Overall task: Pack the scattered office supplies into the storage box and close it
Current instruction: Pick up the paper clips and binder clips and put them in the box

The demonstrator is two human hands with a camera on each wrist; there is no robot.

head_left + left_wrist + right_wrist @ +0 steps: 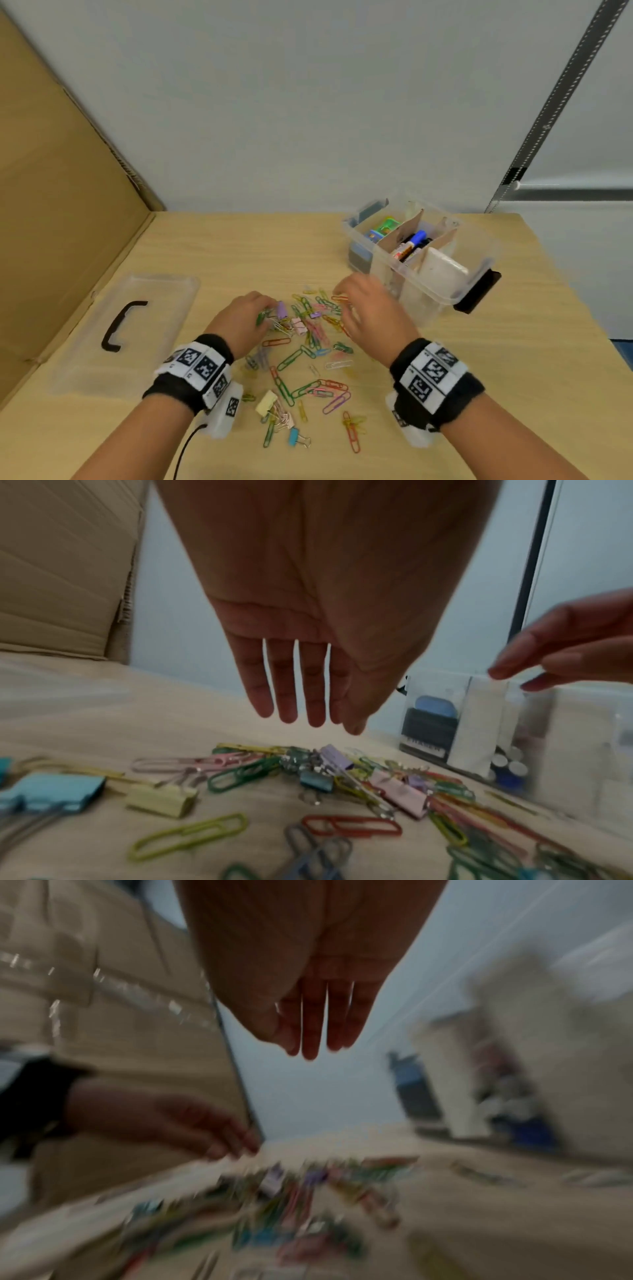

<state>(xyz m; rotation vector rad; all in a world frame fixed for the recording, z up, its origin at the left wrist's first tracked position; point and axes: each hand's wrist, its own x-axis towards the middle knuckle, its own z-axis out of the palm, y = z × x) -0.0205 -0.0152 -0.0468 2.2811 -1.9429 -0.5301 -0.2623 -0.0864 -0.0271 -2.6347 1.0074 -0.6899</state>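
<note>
Coloured paper clips (308, 342) and small binder clips lie scattered on the wooden table between my hands. My left hand (265, 310) hovers just above the pile with straight fingers (287, 712) and holds nothing; a purple binder clip (281, 310) (335, 756) lies under its fingertips. My right hand (352, 305) is blurred, open and empty over the clips beside the clear storage box (428, 301), with its fingers (310, 1047) extended. The box stands open at the right, split by cardboard dividers, with markers (411, 245) inside.
The clear lid (154, 308) with a black handle lies flat at the left. A cardboard panel (51, 205) leans along the left side. Yellow (266, 403) and blue (293, 437) binder clips lie nearer me. A grey wall stands behind the table.
</note>
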